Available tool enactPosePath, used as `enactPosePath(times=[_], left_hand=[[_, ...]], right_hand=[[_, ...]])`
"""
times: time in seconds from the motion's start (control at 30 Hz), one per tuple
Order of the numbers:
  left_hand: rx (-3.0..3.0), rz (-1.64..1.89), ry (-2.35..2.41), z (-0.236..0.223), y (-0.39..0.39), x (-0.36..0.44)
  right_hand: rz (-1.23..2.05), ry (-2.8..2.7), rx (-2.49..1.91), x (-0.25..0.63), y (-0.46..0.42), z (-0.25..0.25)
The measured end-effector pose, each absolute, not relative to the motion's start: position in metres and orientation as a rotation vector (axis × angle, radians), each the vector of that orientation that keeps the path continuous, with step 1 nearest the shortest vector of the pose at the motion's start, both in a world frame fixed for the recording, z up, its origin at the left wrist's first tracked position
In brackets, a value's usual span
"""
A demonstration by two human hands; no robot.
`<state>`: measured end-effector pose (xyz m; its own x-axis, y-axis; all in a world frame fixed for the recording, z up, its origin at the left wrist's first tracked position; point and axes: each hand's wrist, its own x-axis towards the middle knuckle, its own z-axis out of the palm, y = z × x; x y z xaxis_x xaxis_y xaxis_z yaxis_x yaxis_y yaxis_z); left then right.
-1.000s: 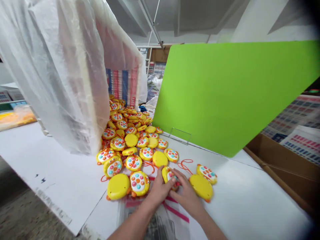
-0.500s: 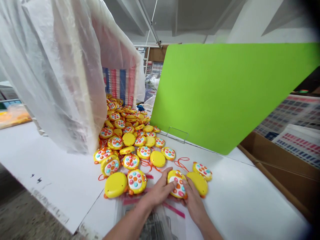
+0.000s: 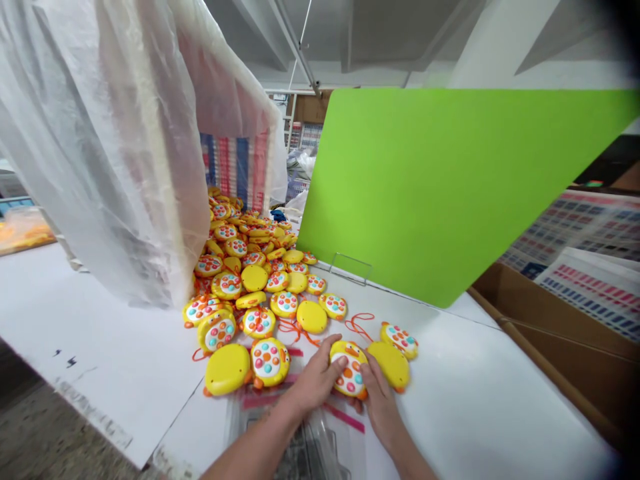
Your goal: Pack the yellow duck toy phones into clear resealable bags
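Between both hands is a yellow duck-shaped toy point(image 3: 349, 369) with a white front and coloured round buttons. My left hand point(image 3: 318, 373) grips its left edge, thumb over the front. On the other edge, my right hand point(image 3: 379, 393) is closed around it, its thumb near the buttons. Just right of my right hand lies a yellow toy face down point(image 3: 391, 365), with a button-side-up toy point(image 3: 400, 340) behind it. To the left rest another face-down toy point(image 3: 227, 371) and a button-side-up one point(image 3: 270, 362). Clear plastic packaging point(image 3: 295, 440) with pink strips lies under my forearms.
A big heap of the same toys point(image 3: 255, 275) spills from a bag-draped frame point(image 3: 150, 153) on the left. A green board point(image 3: 450, 193) stands behind the white table point(image 3: 460, 380), a wire loop point(image 3: 350, 268) at its foot. Cardboard boxes point(image 3: 560, 333) stand at right.
The view has shifted slightly, so most things sit a little further left. Both hands keep their hold on the duck toy, with little other visible change.
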<state>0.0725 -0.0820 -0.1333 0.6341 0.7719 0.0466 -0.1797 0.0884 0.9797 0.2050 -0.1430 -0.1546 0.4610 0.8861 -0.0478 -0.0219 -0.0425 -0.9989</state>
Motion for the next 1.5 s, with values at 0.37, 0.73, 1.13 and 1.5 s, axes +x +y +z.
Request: enactPosePath(times=[0.37, 0.73, 1.13, 1.5], left_hand=[[1.27, 0.722, 0.537, -0.138, -0.086, 0.077], [1.219, 0.916, 0.757, -0.153, -0.077, 0.087], [1.097, 0.911, 0.793, -0.163, -0.071, 0.095], [1.082, 0.982, 0.579, -0.15, -0.074, 0.086]], right_hand=[[0.877, -0.754, -1.573, 0.21, -0.14, -0.151], [-0.266, -1.331, -1.804, 0.286, -0.116, -0.098], [0.201, -1.819, -1.789, 0.263, 0.02, -0.16], [0.349, -1.621, -1.742, 0.245, -0.078, -0.146]])
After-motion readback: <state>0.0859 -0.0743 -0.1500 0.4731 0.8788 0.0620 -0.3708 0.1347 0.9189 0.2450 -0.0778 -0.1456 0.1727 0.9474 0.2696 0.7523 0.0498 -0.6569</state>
